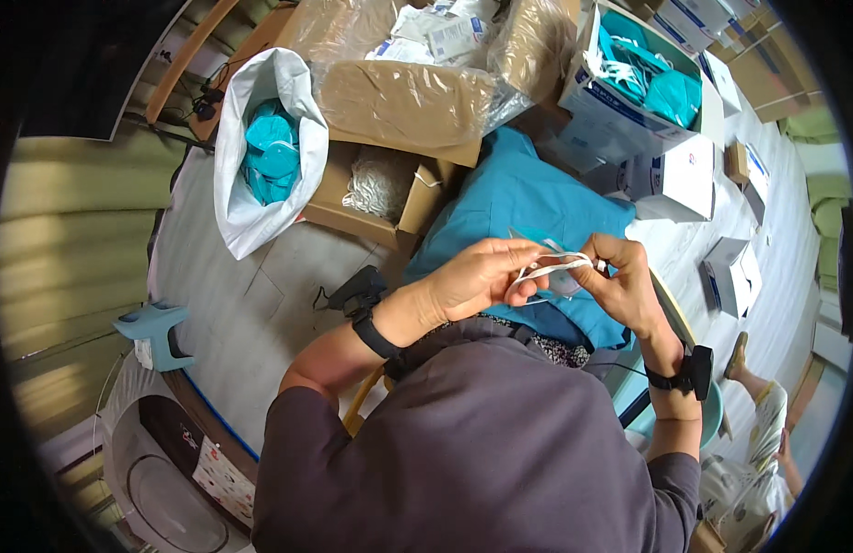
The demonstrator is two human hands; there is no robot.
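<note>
Above the teal cloth (500,198) on my lap, my left hand (486,276) and my right hand (622,276) are raised close together. White elastic straps (560,267) run between them. My right thumb and bent fingers pinch the straps at one end. On the other side, my left thumb and fingers close on them. Just behind the fingers shows a small teal and whitish piece, mostly hidden, so its kind is unclear. Both wrists wear black bands.
A white sack (228,184) of teal cup-shaped masks (275,158) stands at left. Beside it, a carton (339,207) holds white elastic bands (378,189). Behind is a plastic-lined carton (403,97) of white packets. Far right, a box (620,115) holds teal masks. Another person's leg (747,378) shows at right.
</note>
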